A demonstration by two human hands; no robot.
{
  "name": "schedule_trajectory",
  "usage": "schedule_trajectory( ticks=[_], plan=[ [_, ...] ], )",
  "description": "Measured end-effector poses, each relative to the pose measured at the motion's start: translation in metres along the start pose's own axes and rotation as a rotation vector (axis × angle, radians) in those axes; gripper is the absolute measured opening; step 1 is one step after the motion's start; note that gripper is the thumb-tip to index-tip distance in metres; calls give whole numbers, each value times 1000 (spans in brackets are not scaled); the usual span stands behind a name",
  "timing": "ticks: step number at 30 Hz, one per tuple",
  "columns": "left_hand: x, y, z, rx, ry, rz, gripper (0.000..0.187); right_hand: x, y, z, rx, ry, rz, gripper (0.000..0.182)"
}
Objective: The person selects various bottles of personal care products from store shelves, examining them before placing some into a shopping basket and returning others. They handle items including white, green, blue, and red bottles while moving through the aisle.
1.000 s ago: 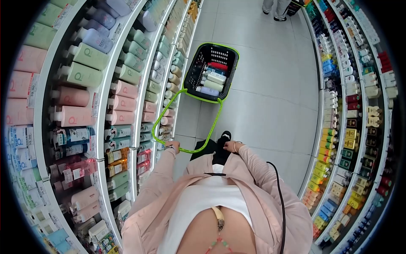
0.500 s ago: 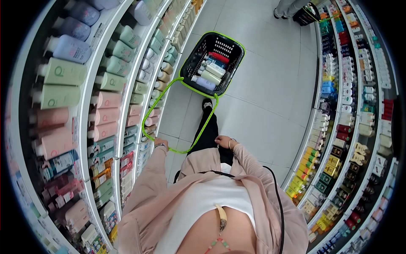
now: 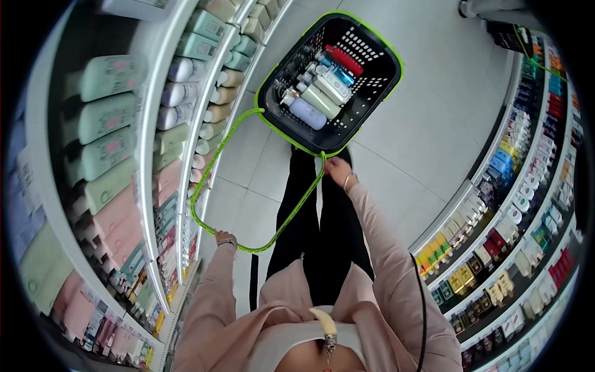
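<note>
A black shopping basket (image 3: 365,118) with a bright green rim is in front of my legs, tilted so I see into it. My left hand (image 3: 225,237) is closed around its long green handle (image 3: 197,195), at the far end of the loop. Close by the basket's near rim is my right hand (image 3: 338,170), fingers curled beside the handle's right end; whether it grips anything is hidden. Inside the basket lie a lilac bottle (image 3: 308,114), a pale green bottle (image 3: 321,101), a white bottle (image 3: 333,87), a blue item (image 3: 343,75) and a red pack (image 3: 344,60).
Shelves of pastel bottles (image 3: 108,118) run along my left, near my left arm. Shelving with smaller bottles and boxes (image 3: 462,232) curves along the right. At the top right, another person's legs (image 3: 505,9) are beside a second dark basket (image 3: 507,36). Grey floor tiles (image 3: 409,142) lie between.
The basket appears larger and closer, and more of my legs shows. My right hand has moved forward from my thigh to the basket's near rim. My left hand still holds the handle.
</note>
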State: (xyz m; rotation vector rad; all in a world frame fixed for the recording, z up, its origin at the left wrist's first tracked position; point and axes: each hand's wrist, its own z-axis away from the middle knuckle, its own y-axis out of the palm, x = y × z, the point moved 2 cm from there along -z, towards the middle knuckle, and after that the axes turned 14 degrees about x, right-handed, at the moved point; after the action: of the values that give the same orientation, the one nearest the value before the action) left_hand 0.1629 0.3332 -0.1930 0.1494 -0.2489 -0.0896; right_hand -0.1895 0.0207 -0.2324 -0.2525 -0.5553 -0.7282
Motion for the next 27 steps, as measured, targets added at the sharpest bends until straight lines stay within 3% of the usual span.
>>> schedule_trajectory(
  ticks=[2, 4, 6, 7, 9, 10, 11, 13, 14, 15, 16, 17, 18, 20, 23, 27],
  plan=[
    [-6, 2, 4, 9, 8, 7, 24, -11, -19, -58, -33, -82, -27, 25],
    [-12, -32, 1, -17, 13, 21, 23, 1, -38, -92, 87, 13, -420, 25],
    [-9, -69, -8, 258, 199, 15, 21, -12, -52, -130, 133, 111, -444, 24],
    [-9, -94, -14, 281, 195, 8, 21, -15, -59, -143, 139, 125, -407, 23],
    [-38, -168, -20, 279, 596, 184, 29, -28, -68, -168, 198, 251, -386, 28],
    [-49, -230, 3, 273, 760, 413, 29, -39, -70, -183, 194, 277, -387, 28],
    [-62, -284, 29, 304, 786, 842, 24, -46, -69, -193, 203, 284, -388, 28],
    [-86, -362, 27, 150, 1017, 1139, 18, -56, -64, -209, 185, 416, -540, 36],
    [-99, -397, 15, -126, 1084, 1167, 17, -61, -61, -220, 197, 421, -538, 36],
    [-110, -427, -8, -263, 968, 1171, 13, -65, -59, -231, 163, 446, -551, 40],
    [-119, -451, -41, -718, 889, 771, 13, -69, -55, -238, 129, 476, -566, 45],
    [-128, -469, -78, -952, 687, 482, 25, -60, -53, -239, 83, 475, -629, 52],
    [-135, -494, -88, -700, 468, 339, 35, -54, -52, -241, 39, 464, -668, 52],
    [-139, -513, -134, -610, 303, 284, 37, -68, -46, -262, 59, 483, -610, 52],
    [-139, -522, -175, -498, 247, 236, 37, -71, -40, -279, 49, 476, -776, 49],
    [-146, -511, -195, -519, 303, 274, 36, -59, -41, -282, -51, 459, -892, 46]
  ],
)
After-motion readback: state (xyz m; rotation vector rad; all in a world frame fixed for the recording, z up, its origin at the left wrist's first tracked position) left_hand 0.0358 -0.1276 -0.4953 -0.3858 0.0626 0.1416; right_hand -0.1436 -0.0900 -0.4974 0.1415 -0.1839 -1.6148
